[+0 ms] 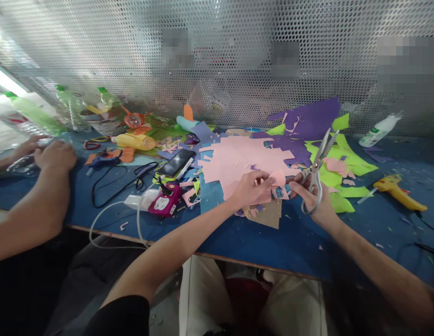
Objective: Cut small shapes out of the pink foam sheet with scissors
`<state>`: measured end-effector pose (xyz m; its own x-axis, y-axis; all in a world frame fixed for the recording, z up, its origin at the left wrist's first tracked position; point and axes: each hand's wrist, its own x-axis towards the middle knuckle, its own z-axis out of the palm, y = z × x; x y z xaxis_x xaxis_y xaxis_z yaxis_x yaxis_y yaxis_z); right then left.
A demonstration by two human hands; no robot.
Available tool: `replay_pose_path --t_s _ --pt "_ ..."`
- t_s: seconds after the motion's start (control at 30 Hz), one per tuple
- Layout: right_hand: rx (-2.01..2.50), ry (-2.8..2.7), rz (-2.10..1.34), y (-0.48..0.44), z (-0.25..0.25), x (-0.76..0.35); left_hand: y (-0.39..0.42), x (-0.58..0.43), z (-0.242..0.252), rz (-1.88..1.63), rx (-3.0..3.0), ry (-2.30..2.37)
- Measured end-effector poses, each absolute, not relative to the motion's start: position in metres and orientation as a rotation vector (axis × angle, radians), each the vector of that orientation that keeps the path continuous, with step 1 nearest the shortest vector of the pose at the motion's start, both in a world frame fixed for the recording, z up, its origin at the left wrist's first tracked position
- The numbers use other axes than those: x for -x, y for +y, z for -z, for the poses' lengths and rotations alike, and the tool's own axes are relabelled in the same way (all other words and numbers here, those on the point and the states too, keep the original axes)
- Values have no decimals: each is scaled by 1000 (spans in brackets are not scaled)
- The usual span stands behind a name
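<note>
My left hand [252, 187] is closed, pinching a small piece of pink paper [278, 177] over the near right part of a large pink sheet [238, 156] with notched edges. In my right hand [313, 198] are silver scissors [316, 165], their blades pointing up and away and slightly apart. The fingertips of that hand also come close to the pink piece; whether they touch it I cannot tell. Beneath the sheet lie blue paper [211, 191] and a brown card piece [267, 215]. Purple paper [308, 116] and lime green paper [337, 172] lie beyond and to the right.
A yellow glue gun [399, 191] and a white bottle [381, 128] are on the right. To the left are a phone [176, 162], a magenta power strip [165, 199], cables and several green-capped bottles [67, 105]. Another person's hands [55, 154] rest on clear plastic. A perforated metal panel [238, 93] stands behind.
</note>
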<state>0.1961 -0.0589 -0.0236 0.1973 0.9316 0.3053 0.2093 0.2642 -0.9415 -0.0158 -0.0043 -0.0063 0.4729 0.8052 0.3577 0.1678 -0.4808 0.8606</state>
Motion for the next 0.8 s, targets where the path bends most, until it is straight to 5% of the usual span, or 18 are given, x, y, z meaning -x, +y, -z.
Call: replay_pose_path --t_s 0.8 --pt "1253 -1302 -840 -58 19 -196 -11 17 5 -841 -2029 677"
